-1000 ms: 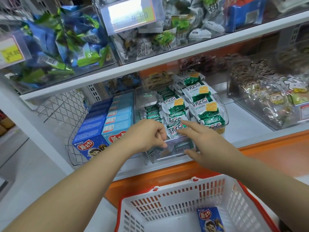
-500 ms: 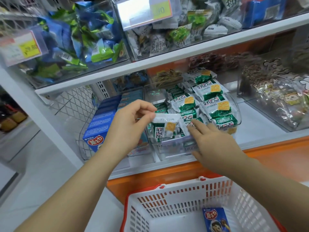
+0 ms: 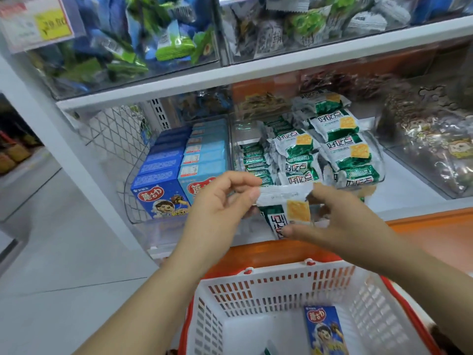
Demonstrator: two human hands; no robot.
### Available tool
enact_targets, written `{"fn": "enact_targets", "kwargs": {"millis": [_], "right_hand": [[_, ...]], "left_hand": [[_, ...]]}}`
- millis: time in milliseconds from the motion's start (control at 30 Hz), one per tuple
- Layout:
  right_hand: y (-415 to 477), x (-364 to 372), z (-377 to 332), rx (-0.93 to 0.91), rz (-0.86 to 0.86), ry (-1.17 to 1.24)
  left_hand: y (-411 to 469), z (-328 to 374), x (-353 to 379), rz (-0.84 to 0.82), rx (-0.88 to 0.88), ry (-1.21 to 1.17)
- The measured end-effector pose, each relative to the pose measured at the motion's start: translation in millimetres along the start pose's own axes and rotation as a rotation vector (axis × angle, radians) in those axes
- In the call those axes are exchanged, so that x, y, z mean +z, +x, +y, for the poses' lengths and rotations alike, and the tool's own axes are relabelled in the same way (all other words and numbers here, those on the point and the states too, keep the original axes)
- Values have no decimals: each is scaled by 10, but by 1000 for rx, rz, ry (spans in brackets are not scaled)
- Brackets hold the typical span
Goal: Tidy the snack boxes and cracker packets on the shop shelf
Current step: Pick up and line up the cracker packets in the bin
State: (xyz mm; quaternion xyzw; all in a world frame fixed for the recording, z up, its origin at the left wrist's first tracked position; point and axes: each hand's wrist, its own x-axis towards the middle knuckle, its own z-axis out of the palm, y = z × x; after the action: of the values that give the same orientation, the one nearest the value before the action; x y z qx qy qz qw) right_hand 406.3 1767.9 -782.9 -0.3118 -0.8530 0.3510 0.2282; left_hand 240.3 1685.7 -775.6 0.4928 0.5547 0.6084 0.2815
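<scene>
Green packet (image 3: 288, 207) between left hand (image 3: 220, 208), right hand (image 3: 343, 221)

Below me sits a white slotted basket (image 3: 281, 290) with a red rim. High on my left I see a heap of blue and green wrapped sweets (image 3: 166, 44), a yellow price tag (image 3: 52, 25) before them. Cartoon-printed bags (image 3: 440, 147) lie far right.

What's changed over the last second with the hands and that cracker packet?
The left hand pinched one cracker packet out of the clear bin and lifted it clear; the right hand left the bin's front and now grips the packet's other side. The blue snack boxes on the shelf and the single box in the white basket stayed put.
</scene>
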Motion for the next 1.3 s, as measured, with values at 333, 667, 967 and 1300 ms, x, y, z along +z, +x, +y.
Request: {"fn": "enact_targets", "kwargs": {"millis": [333,667,967,1300], "right_hand": [[-6,78,111,-212,175,-144],[-8,32,102,-170,179,-174],[-54,-26,73,-92,256,228],[-62,0,49,-124,281,508]], "left_hand": [[-68,-66,-92,-140,154,389],[-68,-163,-124,-62,96,365],[-51,-167,-90,-35,-123,-14],[-38,-149,-2,-22,-205,-238]]}}
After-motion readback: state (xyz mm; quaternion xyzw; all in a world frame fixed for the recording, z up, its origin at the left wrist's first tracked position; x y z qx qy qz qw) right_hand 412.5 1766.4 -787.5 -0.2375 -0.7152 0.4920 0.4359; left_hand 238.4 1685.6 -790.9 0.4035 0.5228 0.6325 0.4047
